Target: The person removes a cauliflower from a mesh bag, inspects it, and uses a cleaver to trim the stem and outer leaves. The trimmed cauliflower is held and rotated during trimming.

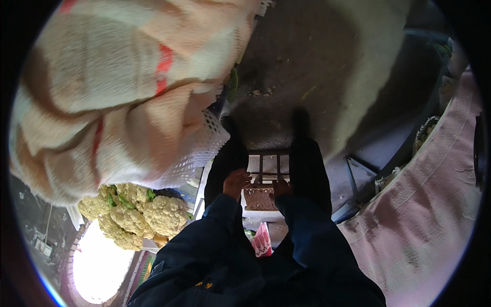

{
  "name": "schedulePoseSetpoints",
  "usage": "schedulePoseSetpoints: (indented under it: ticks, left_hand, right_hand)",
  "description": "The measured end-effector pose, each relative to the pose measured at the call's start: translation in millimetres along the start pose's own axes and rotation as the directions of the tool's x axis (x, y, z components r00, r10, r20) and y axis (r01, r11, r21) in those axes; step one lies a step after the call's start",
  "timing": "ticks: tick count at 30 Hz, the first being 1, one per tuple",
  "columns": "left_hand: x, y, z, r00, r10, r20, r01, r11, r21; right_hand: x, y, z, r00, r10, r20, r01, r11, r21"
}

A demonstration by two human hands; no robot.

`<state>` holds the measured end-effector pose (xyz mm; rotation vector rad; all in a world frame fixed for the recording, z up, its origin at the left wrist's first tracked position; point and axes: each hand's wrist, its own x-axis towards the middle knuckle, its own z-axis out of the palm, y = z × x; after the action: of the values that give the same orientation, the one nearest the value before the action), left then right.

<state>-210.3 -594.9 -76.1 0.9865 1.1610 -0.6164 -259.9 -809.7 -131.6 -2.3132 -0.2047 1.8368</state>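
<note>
Between my legs is a brown, stool-like piece (260,200) with a speckled panel and dark bars running away from it; its exact kind is hard to tell in the dim light. My left hand (237,183) is closed at the panel's upper left corner, fingers bent toward it. At the upper right corner my right hand (281,188) grips the same piece, its fingers partly in shadow. Below the panel shows a pink and white packet (262,240), partly hidden by my clothes.
A beige checked blanket (123,92) covers a white perforated crate (207,140) at the left. Several cauliflowers (146,212) lie below it, near a bright round opening (99,266). Pink cloth (409,220) drapes the right side. Leaf scraps lie on the dark floor (296,61).
</note>
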Motion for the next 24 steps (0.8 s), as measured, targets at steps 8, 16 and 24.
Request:
schedulePoseSetpoints:
  ticks: [8, 16, 24]
  left_hand:
    - [2, 32, 59, 0.999, -0.039, 0.036, 0.033, 0.984, 0.176]
    - [6, 48, 82, 0.979, -0.016, 0.202, -0.018, 0.986, 0.165]
    - [8, 98, 119, 0.923, 0.018, 0.384, -0.065, 0.992, 0.112]
  right_hand:
    - [36, -17, 47, 0.965, -0.135, -0.223, 0.132, 0.991, -0.03]
    - [59, -15, 48, 0.985, -0.165, -0.048, 0.163, 0.986, -0.031]
    - [57, -9, 2, 0.944, -0.283, 0.168, 0.291, 0.956, -0.027]
